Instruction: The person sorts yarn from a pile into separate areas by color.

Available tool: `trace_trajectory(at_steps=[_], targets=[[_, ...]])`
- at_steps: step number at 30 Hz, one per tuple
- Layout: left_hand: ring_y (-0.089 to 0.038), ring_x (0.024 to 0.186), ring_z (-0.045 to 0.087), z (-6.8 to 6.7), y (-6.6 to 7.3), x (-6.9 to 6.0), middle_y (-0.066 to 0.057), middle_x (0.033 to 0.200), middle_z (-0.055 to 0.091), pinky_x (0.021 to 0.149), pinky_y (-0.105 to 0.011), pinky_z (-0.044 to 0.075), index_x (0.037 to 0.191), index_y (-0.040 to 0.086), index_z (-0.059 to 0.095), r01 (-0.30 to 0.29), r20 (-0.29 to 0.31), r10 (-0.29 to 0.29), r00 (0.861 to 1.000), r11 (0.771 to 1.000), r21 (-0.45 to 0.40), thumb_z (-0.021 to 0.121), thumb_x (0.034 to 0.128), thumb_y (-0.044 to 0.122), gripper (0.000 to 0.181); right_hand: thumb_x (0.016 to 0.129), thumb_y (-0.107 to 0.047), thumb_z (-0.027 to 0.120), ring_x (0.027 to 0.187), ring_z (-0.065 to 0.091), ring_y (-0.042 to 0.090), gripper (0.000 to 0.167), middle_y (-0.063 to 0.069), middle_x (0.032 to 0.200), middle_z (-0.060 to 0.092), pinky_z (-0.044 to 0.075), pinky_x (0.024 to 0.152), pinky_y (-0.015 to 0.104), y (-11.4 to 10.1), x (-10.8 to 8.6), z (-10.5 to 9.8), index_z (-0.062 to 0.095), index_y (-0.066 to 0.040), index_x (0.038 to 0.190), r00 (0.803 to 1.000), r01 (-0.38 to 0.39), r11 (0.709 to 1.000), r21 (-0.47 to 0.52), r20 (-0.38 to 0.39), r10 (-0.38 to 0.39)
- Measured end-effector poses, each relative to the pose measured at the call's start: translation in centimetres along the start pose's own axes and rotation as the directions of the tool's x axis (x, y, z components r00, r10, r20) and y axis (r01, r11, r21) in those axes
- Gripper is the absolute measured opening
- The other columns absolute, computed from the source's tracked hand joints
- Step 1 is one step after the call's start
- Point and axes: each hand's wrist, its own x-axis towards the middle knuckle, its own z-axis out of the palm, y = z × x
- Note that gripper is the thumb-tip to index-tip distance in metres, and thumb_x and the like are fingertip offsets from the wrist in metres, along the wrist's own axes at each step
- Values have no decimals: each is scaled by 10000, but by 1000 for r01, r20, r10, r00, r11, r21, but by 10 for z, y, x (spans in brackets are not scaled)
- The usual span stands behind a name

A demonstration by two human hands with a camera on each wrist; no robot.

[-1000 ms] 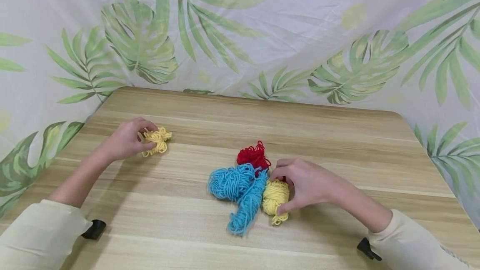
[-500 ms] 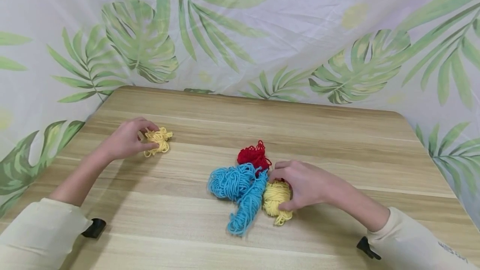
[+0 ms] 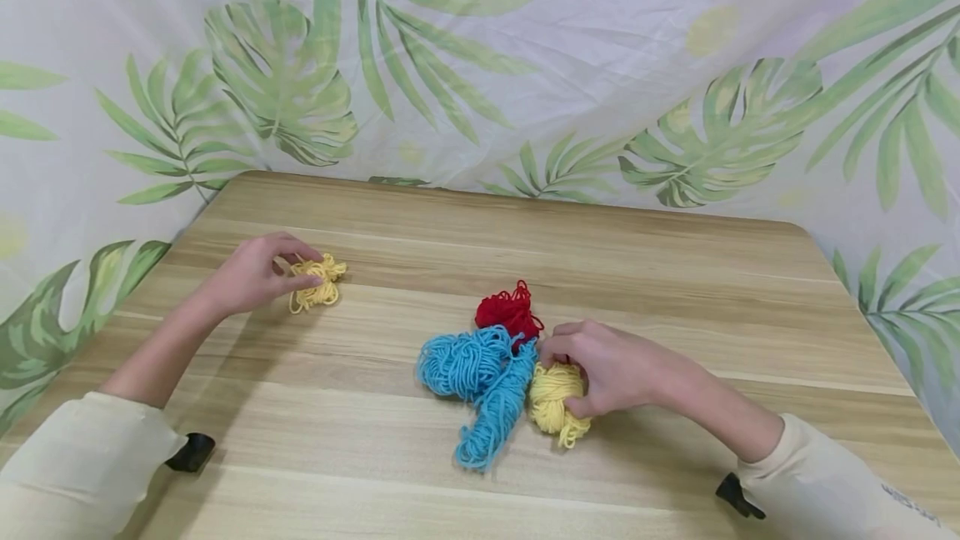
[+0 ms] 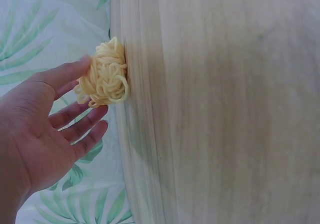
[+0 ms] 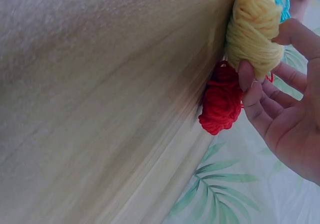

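Observation:
At the table's left, my left hand holds a small loopy bundle of pale yellow yarn between thumb and fingers. In the left wrist view the thumb lies against the yellow bundle, while the lower fingers stay apart from it. My right hand grips a larger yellow yarn ball, thumb on the near side and fingers at the far end. The right wrist view shows the fingertips on this yellow ball, with red yarn close beyond.
Two blue yarn skeins, a plump one and a long one, lie left of the right hand. Behind them sits a red yarn bundle. A leaf-print cloth hangs behind the wooden table.
The yellow ball under my right hand has shifted slightly right and turned, its loose end swinging right. My left thumb has slid a little further over its yellow bundle, which has hardly moved.

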Motion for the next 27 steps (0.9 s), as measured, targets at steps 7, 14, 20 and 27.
trace_trajectory(at_steps=[7,14,20,27], targets=[[-299,917,674,1,-4,0,-161,1044,729,703,-289,588,1066,-27,760,-1,-2,1,1000,1000,-16,854,854,75,254,739,-93,803,769,505,98,315,-89,876,551,466,651,229,1,-3,-4,640,-144,1003,1000,19,998,56,-5,-19],[-320,916,694,-2,-2,-1,-188,1074,726,684,-277,578,1082,-16,760,12,9,-12,1000,1000,-23,851,858,84,262,738,-99,799,779,536,88,322,-113,906,587,507,681,239,2,-6,-11,669,-139,1029,1000,-8,997,70,-12,8],[-334,906,703,-6,-2,-2,-215,1097,721,659,-243,562,1097,-17,757,17,15,-17,1000,999,-34,848,858,87,276,739,-91,794,779,557,114,330,-116,913,590,517,695,250,3,-8,-15,676,-146,1042,1000,-21,996,88,-15,22],[-329,907,696,-6,-4,-3,-203,1067,734,691,-226,565,1092,-42,751,29,38,-28,999,999,-45,837,868,73,266,741,-48,772,796,564,109,340,-111,941,624,533,656,276,6,-11,-23,680,-145,1054,1000,-4,986,166,-28,9]])
